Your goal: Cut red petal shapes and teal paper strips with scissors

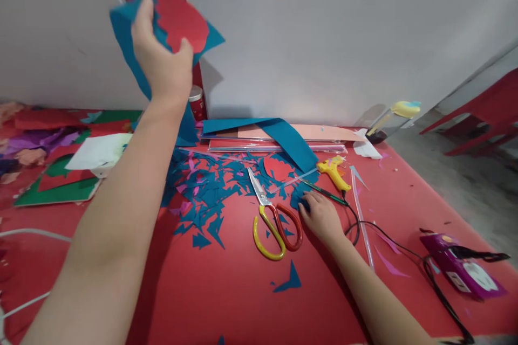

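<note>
Raised at the upper left, my left hand [162,59] grips a red paper cutout [184,21] with a scalloped edge together with a folded piece of blue paper [133,54] behind it. My right hand [321,215] rests low on the table, its fingers curled over a small piece of blue paper [298,194]. Beside that hand lie scissors [269,210], with one yellow and one red handle and slightly parted blades. A green pencil [324,191] touches the area just above its fingers. Another red scalloped cutout [278,168] lies among blue paper scraps [206,188].
A yellow glue gun [335,172] with a black cord lies beyond my right hand. Blue strips [283,140] and packets lie along the white partition [324,54]. A purple box [461,267] sits at right, a bottle [392,118] at the back right, colored papers [56,172] at left.
</note>
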`<state>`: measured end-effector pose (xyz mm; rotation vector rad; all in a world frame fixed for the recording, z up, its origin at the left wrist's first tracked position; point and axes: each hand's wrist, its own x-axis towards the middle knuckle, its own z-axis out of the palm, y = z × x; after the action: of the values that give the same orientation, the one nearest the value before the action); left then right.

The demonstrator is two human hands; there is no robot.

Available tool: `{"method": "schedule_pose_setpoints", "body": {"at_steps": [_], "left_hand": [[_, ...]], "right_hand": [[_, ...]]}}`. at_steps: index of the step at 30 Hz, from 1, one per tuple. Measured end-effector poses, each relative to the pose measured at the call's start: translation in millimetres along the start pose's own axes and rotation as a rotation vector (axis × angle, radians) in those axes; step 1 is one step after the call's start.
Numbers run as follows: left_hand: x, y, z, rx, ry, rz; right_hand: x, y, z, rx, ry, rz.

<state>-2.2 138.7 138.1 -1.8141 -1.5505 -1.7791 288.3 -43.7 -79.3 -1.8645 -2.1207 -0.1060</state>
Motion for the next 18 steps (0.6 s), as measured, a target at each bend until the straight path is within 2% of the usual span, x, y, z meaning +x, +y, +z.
{"method": "schedule_pose_setpoints", "body": {"at_steps": [3, 4, 6, 8, 10, 14, 17, 18], "left_hand": [[10.8, 30.6, 5.5, 0.138, -0.008, 0.196], [10.8, 34.6, 10.3, 0.134, -0.031, 0.203], [5.7, 31.7, 24.5, 0.085, -0.148, 0.241], [-6.3, 16.9, 43.5, 0.057, -0.245, 0.227], [-24.6, -4.5, 65.2, -0.009, -0.261, 0.086], [-71.5, -44.2, 104.9, -0.145, -0.217, -0.404], [-103.3, -57.0, 122.4, -0.338, -0.221, -0.705], [-111.6, -57.8, 125.7, -0.368, -0.238, -0.732]], "right_hand": [[-0.1, 3.0, 4.4, 0.009, 0.022, -0.005], [-0.1, 3.8, 5.2, 0.013, 0.026, -0.009], [0.3, 4.6, 5.8, 0.021, 0.029, -0.016], [0.9, 4.5, 5.6, 0.025, 0.029, -0.021], [1.8, 4.1, 5.2, 0.025, 0.031, -0.023], [2.8, 3.2, 4.9, 0.025, 0.039, -0.029], [2.8, 3.3, 5.4, 0.031, 0.050, -0.038], [2.7, 3.5, 5.7, 0.035, 0.053, -0.042]]}}
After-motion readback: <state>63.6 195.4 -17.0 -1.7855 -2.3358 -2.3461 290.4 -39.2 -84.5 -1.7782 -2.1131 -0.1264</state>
